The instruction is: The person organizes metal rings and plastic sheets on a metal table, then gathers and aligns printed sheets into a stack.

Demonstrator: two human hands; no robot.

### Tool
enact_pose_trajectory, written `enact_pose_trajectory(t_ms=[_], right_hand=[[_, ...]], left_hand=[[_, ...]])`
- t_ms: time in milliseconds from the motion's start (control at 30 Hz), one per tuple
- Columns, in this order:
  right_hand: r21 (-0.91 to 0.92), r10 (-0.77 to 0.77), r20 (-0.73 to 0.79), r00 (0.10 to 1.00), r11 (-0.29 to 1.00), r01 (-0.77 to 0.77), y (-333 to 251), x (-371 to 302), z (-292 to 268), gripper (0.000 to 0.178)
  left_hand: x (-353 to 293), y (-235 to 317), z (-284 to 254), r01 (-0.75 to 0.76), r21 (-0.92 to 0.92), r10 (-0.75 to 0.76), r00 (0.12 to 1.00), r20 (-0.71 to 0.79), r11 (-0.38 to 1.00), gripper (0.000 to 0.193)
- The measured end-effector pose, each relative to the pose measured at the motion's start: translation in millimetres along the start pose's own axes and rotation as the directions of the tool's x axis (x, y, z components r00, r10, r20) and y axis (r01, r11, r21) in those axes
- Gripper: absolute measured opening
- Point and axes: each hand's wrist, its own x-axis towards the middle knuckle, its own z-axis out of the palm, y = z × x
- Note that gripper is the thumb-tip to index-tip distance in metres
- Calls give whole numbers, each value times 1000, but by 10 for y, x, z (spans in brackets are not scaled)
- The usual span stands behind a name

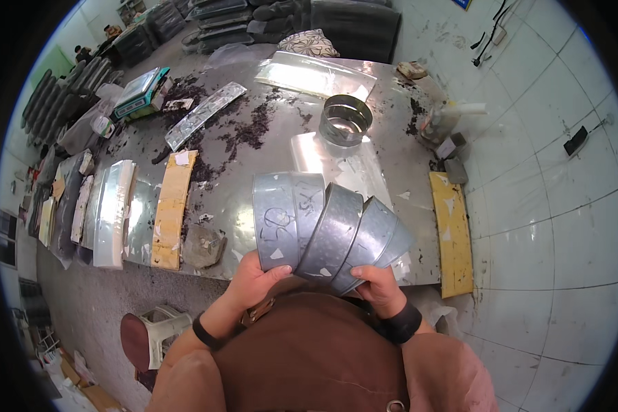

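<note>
Both hands are closed on a fanned bundle of grey metal strips (326, 226), held low in front of the person's brown apron (309, 371). The left hand (254, 281) pinches the lower end of the leftmost strips, its thumb laid across their face; the right hand (378, 285) curls its fingers (364, 271) around the lower ends of the strips on the right. The strips spread upward and outward like cards, curved, with scribbled marks and pale flecks on them.

Beyond the bundle lies a steel-topped worktable (254, 151), strewn with dark crumbs (247, 130). A short metal ring (346, 120) stands upright near its far side, just beyond a clear plastic sheet (336, 165). A yellow board (172, 206) lies toward the left, beside a pale curved panel (113, 213). Another yellow board (452, 233) runs along the table's right edge. A small scale (141, 93) sits at the far left corner. Pale floor tiles (549, 206) spread to the right.
</note>
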Motion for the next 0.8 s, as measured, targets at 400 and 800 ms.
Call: enact_pose_trajectory(t_ms=[400,800], right_hand=[[284,152,142,978,941,-187,-54,171,-274,43],[84,69,-225,972,995,-51,-321,470,-831,37]], left_hand=[[555,170,386,104,-84,-106,994,-18,991,29],[1294,-278,871,342,-239,-371,924,-91,909,31]])
